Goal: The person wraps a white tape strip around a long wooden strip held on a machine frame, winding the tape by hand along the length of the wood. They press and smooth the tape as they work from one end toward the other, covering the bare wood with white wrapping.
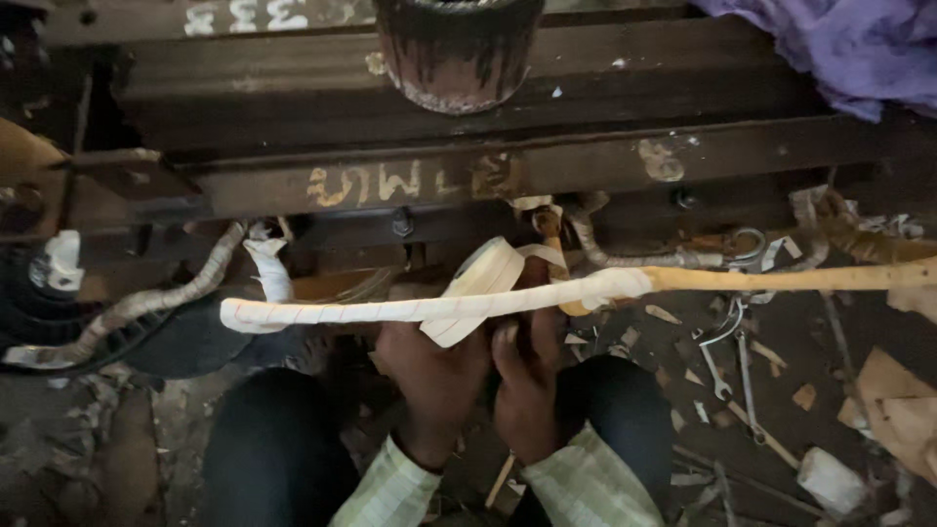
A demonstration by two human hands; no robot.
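My left hand [434, 381] and my right hand [527, 376] are side by side in front of my knees, both gripping a long thick cable [771, 280]. The cable runs across the view; its left part is wrapped in white tape [342, 312], its right part is bare yellowish. A roll of white tape [478, 283] sits against the cable above my hands, with a strip leading from it to the wrapped section. Which hand steadies the roll is hard to tell.
A dark rusty steel beam [488, 127] with painted marks crosses the top, with a rusty drum [459, 49] above it. Purple cloth [839, 44] lies top right. Spanners [727, 351] and scraps litter the floor at right. Another taped cable [146, 303] curves at left.
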